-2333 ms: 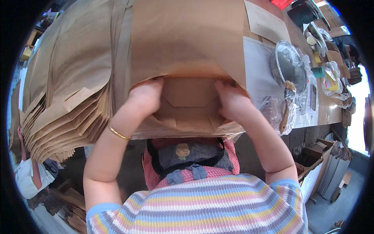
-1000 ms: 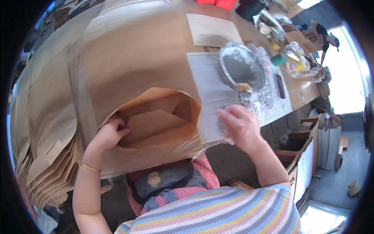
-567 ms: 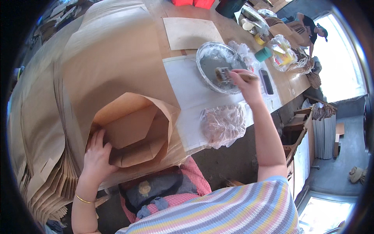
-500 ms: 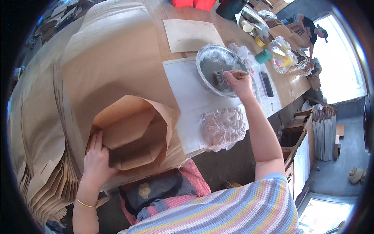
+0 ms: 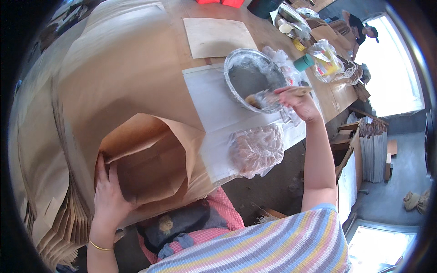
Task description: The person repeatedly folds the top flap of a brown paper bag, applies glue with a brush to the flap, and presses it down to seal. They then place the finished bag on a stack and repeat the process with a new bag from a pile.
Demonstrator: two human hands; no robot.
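A brown paper bag (image 5: 154,175) stands with its mouth open toward me at the table's near edge. My left hand (image 5: 109,195) grips its left rim, the fingers stretched along the wall and the thumb low near the bottom edge. In my right hand (image 5: 298,103) is a brush (image 5: 266,98) with a wooden handle. Its wet, whitish bristles rest at the near rim of a round basin (image 5: 231,86) coated with pale residue. Grey paste (image 5: 248,78) lies in the basin.
A clear plastic-wrapped bundle (image 5: 257,150) lies between bag and basin. Large brown paper sheets (image 5: 123,68) cover the left, with folded paper (image 5: 63,227) at the near left. Behind the basin are a pale board (image 5: 218,38), a green cup (image 5: 303,62) and plastic bags (image 5: 327,59). Another person (image 5: 357,32) stands far right.
My right hand has drawn the brush from the middle of the paste toward the near right rim. The fingers of my left hand have spread a little on the bag's edge.
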